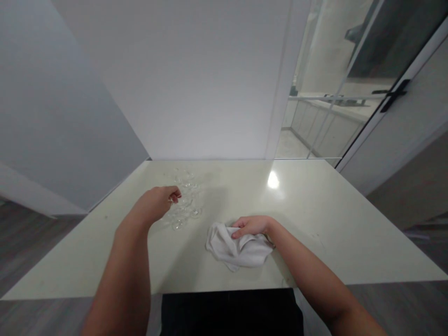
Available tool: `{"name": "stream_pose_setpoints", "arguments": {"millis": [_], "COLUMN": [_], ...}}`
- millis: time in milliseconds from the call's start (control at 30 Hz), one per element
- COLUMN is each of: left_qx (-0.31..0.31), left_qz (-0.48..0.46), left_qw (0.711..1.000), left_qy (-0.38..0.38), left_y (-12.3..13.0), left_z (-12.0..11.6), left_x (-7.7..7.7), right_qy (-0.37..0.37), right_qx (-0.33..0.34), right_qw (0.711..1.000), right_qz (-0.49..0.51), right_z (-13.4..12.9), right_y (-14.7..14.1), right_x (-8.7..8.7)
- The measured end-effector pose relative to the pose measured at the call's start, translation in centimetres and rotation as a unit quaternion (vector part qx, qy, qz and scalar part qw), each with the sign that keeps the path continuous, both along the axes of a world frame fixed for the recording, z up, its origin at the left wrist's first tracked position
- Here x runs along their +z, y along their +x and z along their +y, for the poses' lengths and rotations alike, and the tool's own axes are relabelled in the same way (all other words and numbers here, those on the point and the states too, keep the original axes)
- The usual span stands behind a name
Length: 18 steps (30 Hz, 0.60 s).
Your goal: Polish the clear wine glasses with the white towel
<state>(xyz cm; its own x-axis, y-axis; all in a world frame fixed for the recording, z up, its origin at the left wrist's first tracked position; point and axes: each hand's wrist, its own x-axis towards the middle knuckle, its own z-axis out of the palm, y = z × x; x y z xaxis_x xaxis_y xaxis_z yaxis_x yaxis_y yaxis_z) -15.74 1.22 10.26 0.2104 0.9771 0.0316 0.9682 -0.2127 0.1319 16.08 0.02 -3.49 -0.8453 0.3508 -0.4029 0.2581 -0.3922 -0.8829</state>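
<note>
Several clear glasses (187, 198) are clustered on the left part of the pale table; their exact shape is hard to make out. My left hand (157, 201) is at the near left side of this cluster, its fingers closed in a pinch on one clear glass, which is mostly hidden by the hand. A crumpled white cloth (240, 252) lies on the table in front of my body. My right hand (252, 225) is closed on the cloth's upper edge, thumb on top, with folds bunched beneath the fingers.
The glossy pale table (308, 210) meets a white wall (196, 84) at its far edge. A grey panel (63, 107) rises along the left side. To the right are a glazed partition and a door with a black handle (395, 95).
</note>
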Motion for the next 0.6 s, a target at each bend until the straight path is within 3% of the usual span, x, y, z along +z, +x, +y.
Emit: {"name": "stream_pose_setpoints", "arguments": {"millis": [267,600], "left_qx": [0.000,-0.034], "left_qz": [-0.009,0.029], "left_qw": [1.000,0.999], "left_qy": [-0.015,-0.007], "left_y": [-2.9,-2.9], "left_z": [1.6,2.3], "left_x": [-0.1,0.0], "right_qy": [0.006,0.012], "right_qx": [-0.005,-0.009], "right_qw": [1.000,1.000], "right_qz": [-0.008,-0.016], "right_z": [0.0,-0.1], "right_y": [0.1,0.1], "right_x": [-0.1,0.1]}}
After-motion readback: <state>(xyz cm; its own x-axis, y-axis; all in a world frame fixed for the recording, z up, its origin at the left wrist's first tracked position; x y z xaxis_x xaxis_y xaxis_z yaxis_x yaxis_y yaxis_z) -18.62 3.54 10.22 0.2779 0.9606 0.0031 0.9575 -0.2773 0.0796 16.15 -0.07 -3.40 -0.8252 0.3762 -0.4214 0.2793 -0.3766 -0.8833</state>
